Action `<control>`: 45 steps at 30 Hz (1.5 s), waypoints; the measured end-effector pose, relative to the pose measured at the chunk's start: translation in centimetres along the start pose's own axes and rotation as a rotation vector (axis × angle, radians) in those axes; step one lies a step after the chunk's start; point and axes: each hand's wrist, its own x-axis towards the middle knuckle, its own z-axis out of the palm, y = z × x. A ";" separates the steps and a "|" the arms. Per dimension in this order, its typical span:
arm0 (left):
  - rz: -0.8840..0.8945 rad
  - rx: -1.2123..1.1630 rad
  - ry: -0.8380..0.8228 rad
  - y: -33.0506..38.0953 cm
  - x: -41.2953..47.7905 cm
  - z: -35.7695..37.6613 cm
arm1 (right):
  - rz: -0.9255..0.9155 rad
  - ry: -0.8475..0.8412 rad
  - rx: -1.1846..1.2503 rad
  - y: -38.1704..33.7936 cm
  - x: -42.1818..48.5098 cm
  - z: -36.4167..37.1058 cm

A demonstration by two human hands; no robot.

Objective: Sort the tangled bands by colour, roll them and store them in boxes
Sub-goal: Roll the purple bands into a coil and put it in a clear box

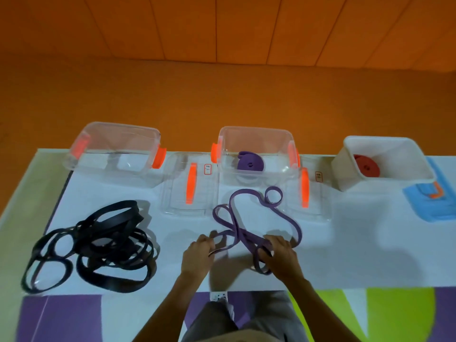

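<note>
Head view: the left hand [198, 253] and right hand [281, 255] are both low in the centre of the frame, on the loose purple band [237, 228]. The left fingers [208, 241] are curled and pinch one strand of it. The right hand's fingers are bent round several strands gathered beneath it. The rest of the band sprawls in open loops on the white tabletop [357, 243], reaching up toward the middle box [256, 137].

That clear box has orange clips and holds a purple roll [250, 162]. The left box [111, 137], also clear, stands at the upper left of the tabletop; what it holds I cannot tell. The white box [350, 174] at the right holds a red roll [367, 166].

A clear lid [190, 186] with an orange handle lies flat between the left and middle boxes. A second lid [306, 188] lies just right of the middle box. A blue lid [431, 201] lies at the right edge of the frame, beside the white box.

The black bands [108, 233] lie in a tangled heap at the lower left, well apart from the hands.
</note>
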 end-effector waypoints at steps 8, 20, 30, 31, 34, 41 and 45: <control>0.046 -0.590 0.168 -0.2 -1.1 -5.3 | 0.032 0.121 0.108 -2.3 1.3 -1.1; 0.058 -1.080 0.330 5.5 -1.8 -15.0 | -0.480 0.232 0.372 -12.2 0.2 -4.3; 0.250 -0.874 0.059 5.2 -1.8 -19.0 | -0.412 0.308 0.738 -14.9 -0.1 -10.1; 0.278 -0.837 0.086 5.0 -1.6 -19.2 | -0.428 0.292 0.774 -15.4 -0.3 -11.1; 0.345 -0.789 0.228 5.6 -1.3 -19.9 | -0.501 0.258 0.772 -16.9 -1.0 -13.7; 0.398 -1.135 0.312 8.9 -1.5 -21.8 | -0.497 0.251 0.981 -18.0 -1.5 -17.2; 0.509 -1.185 0.226 10.3 -2.2 -21.6 | -0.524 0.251 1.002 -18.2 -1.9 -18.3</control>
